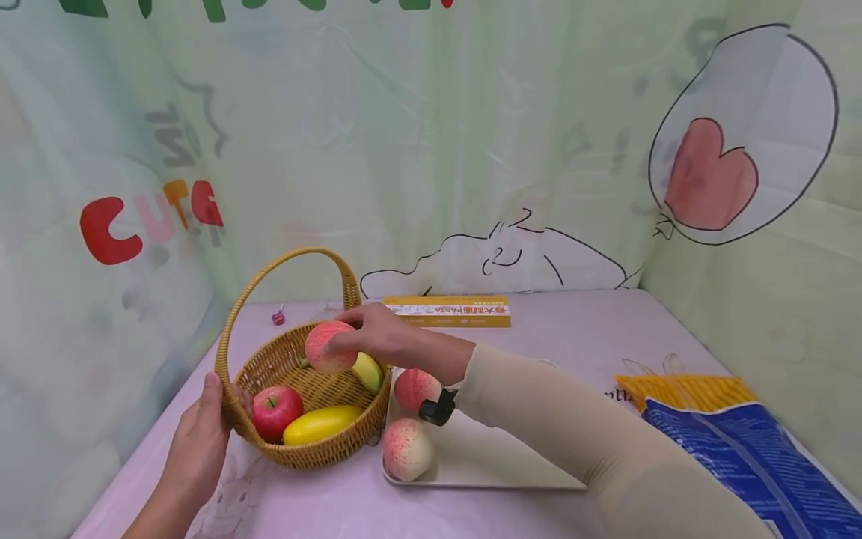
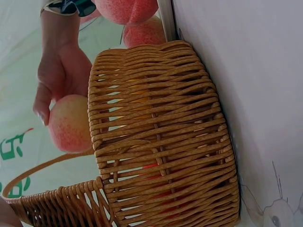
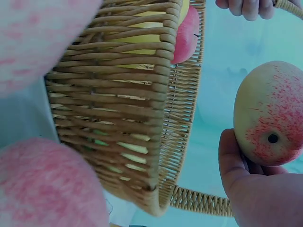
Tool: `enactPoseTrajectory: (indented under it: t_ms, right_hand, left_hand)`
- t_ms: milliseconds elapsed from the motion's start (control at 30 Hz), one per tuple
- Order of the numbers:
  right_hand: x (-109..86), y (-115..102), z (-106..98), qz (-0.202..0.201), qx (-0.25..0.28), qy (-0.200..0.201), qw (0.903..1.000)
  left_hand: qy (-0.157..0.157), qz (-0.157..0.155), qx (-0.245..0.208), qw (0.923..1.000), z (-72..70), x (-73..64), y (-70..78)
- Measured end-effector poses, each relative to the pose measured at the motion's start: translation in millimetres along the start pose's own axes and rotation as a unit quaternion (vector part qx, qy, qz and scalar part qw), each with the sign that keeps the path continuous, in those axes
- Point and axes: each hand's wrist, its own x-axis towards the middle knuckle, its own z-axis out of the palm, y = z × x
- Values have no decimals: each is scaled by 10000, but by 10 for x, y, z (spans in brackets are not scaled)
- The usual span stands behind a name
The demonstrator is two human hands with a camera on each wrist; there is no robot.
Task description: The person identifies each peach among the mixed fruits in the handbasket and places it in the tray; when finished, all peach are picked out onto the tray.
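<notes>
My right hand (image 1: 377,333) holds a pink and cream peach (image 1: 331,347) over the wicker basket (image 1: 323,454), fingers and thumb around it. In the right wrist view the same peach (image 3: 271,113) shows a small dark hole in its underside. With my left hand (image 1: 198,442) I grip the base of the basket's handle at its left side. Inside the basket lie a red apple (image 1: 277,413), a yellow mango-shaped fruit (image 1: 323,425) and, at the right, a yellow-green banana-like fruit (image 1: 367,372), partly hidden by the held peach and hand.
Right of the basket, a light tray (image 1: 498,457) carries two more peaches, one at the front corner (image 1: 408,449) and one behind it (image 1: 416,389). A yellow pasta box (image 1: 447,320) lies at the back. A blue and orange bag (image 1: 734,449) is at the far right.
</notes>
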Motion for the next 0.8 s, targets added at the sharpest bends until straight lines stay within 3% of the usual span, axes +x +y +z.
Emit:
enactPoseTrajectory:
  t_ms: [233, 433, 633, 800]
  right_hand:
    - [-117, 59, -110, 78, 331, 222, 9992]
    - [-232, 89, -191, 222, 541, 448, 9973]
    - [-339, 144, -270, 230, 771, 637, 9947]
    - [-434, 188, -316, 191, 994, 717, 9923]
  left_hand:
    - [-23, -115, 100, 9999, -6, -8, 5]
    - [-65, -331, 468, 9983, -20, -15, 22]
    - [-119, -203, 192, 9995, -22, -17, 9]
    - [-92, -154, 233, 9996, -15, -19, -2]
